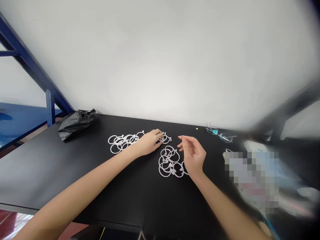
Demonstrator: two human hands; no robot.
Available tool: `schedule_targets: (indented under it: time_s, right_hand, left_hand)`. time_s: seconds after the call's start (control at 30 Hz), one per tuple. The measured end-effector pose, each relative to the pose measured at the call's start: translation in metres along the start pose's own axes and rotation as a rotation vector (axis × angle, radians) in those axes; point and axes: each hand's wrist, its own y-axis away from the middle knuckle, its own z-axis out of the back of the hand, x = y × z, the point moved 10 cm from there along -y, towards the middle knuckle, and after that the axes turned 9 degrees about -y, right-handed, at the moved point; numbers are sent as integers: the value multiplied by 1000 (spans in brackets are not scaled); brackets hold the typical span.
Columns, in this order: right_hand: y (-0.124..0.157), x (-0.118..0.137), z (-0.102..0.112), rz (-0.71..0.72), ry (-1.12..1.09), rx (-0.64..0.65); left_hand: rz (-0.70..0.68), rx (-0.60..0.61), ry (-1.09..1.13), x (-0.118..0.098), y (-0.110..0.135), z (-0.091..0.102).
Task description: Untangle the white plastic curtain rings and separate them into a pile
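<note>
Thin white curtain rings with small eyelets lie on a black table (pixel 120 196) in three groups. My left hand (pixel 150 142) reaches over the far group (pixel 167 138); its fingers are bent and a little apart, the tips at the rings' edge. Part of that group is hidden under the fingers. Behind my left wrist spreads the left pile of rings (pixel 121 143). My right hand (pixel 194 154) is raised beside the near pile of rings (pixel 170 163), palm turned inward, fingers loosely bent and apart. I see nothing in it. Its wrist covers one ring's edge.
A crumpled black plastic bag (pixel 77 122) sits at the back left. Glasses (pixel 220 134) lie at the back right, near a small yellow-green dot (pixel 197 128). A blurred, pixelated item (pixel 251 181) lies at right. A white wall (pixel 160 60) and blue frame (pixel 37 68) bound the table.
</note>
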Motion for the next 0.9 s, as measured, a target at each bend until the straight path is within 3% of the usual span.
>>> schedule_targets:
  time_s: [0.4, 0.63, 0.9]
  right_hand:
    - [-2, 0, -2, -11, 8, 36]
    - [15, 13, -54, -26, -66, 497]
    - [26, 10, -56, -27, -81, 470]
  left_hand:
    - [201, -232, 638, 5, 22, 32]
    - [203, -289, 1076, -16, 55, 32]
    - [209, -439, 728, -16, 67, 50]
